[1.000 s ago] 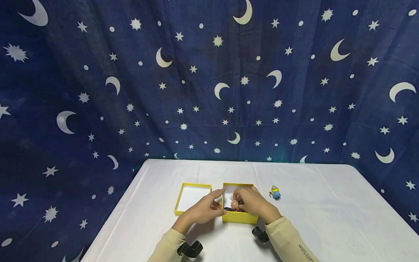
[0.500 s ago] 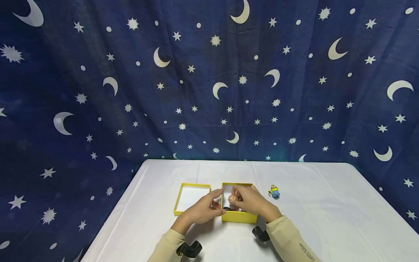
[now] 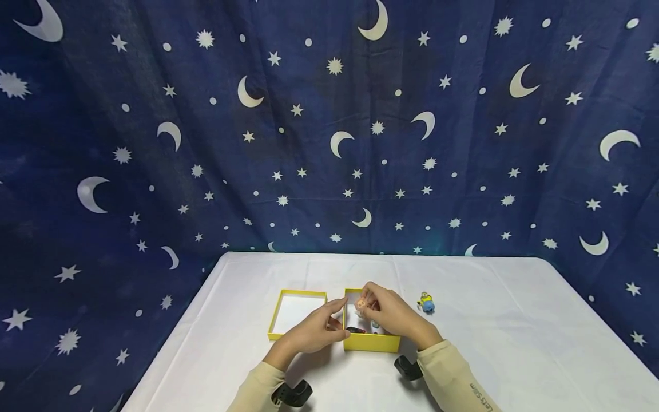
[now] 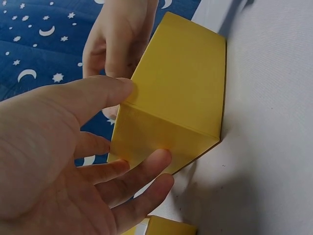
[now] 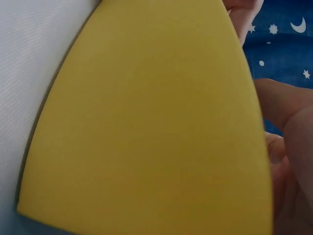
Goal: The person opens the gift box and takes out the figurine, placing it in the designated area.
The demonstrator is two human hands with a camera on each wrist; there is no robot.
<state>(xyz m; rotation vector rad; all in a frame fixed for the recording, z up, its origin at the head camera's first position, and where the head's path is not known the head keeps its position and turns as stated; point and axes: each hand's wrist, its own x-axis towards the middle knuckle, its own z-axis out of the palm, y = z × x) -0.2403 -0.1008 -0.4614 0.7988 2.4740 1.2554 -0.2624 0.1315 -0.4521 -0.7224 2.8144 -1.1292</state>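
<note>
An open yellow box [image 3: 372, 343] stands on the table in the head view, with several small dark and coloured toys [image 3: 356, 330] low inside it. My right hand [image 3: 393, 312] is over the box and pinches a small toy figure [image 3: 361, 304] with a pinkish round head; the fingers hide its rest. At the box's left side is my left hand [image 3: 314, 331]. In the left wrist view its thumb [image 4: 115, 90] touches the front corner, while the loosely extended fingers [image 4: 142, 193] lie along the side wall. The right wrist view is mostly filled by the box wall [image 5: 146, 122].
A yellow-rimmed box lid [image 3: 271, 320], white inside, lies left of the box. To the right, a yellow and blue minion figure [image 3: 427, 304] is on the white-covered table [image 3: 494, 337]. A dark blue curtain [image 3: 288, 149] with moons and stars hangs behind.
My right hand has raised the pinkish figure from the front of the box toward its back left. My left hand stays at the box's side. The view has shifted slightly.
</note>
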